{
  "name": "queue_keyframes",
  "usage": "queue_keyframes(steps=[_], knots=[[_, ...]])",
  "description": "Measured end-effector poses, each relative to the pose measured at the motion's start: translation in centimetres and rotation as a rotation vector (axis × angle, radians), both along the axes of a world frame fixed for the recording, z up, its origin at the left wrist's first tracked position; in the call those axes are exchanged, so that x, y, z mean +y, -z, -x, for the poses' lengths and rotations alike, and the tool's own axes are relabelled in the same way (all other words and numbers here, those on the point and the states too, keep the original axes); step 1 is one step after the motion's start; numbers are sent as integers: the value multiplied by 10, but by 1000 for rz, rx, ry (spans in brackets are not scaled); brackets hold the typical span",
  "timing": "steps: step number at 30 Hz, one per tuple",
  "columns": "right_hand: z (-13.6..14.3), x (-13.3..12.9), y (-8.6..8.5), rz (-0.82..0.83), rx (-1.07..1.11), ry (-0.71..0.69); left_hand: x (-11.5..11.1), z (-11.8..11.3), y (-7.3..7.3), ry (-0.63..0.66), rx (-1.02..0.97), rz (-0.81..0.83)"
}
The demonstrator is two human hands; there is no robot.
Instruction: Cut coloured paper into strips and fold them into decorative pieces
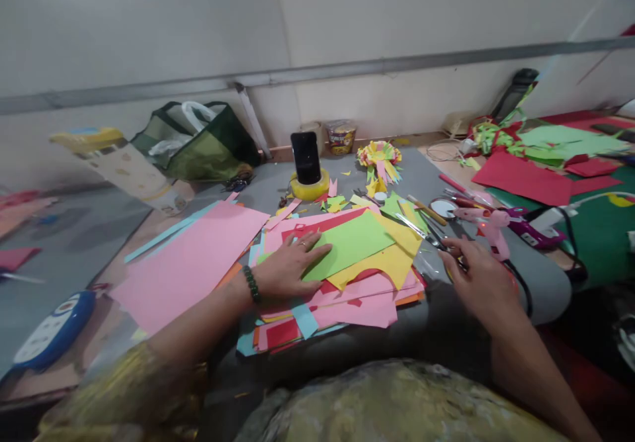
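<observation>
My left hand (292,266), with a green bead bracelet at the wrist, lies with fingers spread on a light green paper sheet (352,243). That sheet rests on a yellow sheet (404,247) with curved cutouts, above a layered pile of pink paper (372,309) and other colors. On the right, my right hand (473,273) has its fingers curled round the handles of scissors (419,229), whose blades point up and left. Pencils and small tools lie just beyond the blades.
A phone (306,157) stands in a yellow tape roll (310,187). Behind the pile is a paper rosette (380,157). Pink sheets (193,257) lie left, a pink glue gun (491,227) right. A green bag (198,141) and a blue case (57,329) are further left.
</observation>
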State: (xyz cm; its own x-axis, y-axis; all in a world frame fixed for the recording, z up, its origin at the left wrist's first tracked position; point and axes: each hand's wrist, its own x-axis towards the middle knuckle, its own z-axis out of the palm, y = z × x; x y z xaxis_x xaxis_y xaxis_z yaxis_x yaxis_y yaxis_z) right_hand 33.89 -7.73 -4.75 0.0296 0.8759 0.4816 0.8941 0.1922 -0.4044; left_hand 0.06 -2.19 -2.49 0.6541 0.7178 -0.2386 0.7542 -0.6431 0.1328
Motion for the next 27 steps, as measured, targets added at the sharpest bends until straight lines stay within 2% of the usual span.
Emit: queue_keyframes(steps=[2, 4, 8, 11, 14, 17, 21, 24, 27], knots=[[0, 3, 12, 35, -80, 69, -1, 6, -3, 0, -36, 5], [5, 4, 20, 118, -173, 94, -1, 10, -6, -59, -66, -8], [18, 5, 24, 201, -396, 148, 6, 7, -10, -325, -48, -32], [20, 7, 22, 127, -464, 147, 11, 3, -11, -429, -82, 24], [18, 11, 18, -26, -429, 77, 14, 0, -10, -448, -175, 77], [20, 16, 10, -166, -359, -13, 14, -1, -7, -465, -262, -6], [38, 22, -9, -333, -317, -182, 10, 1, -9, -420, -290, -249], [59, 29, -26, -462, -337, -302, 2, 4, -16, -283, -297, -427], [78, 38, -39, -500, -388, -388, -10, 5, -27, -128, -313, -623]])
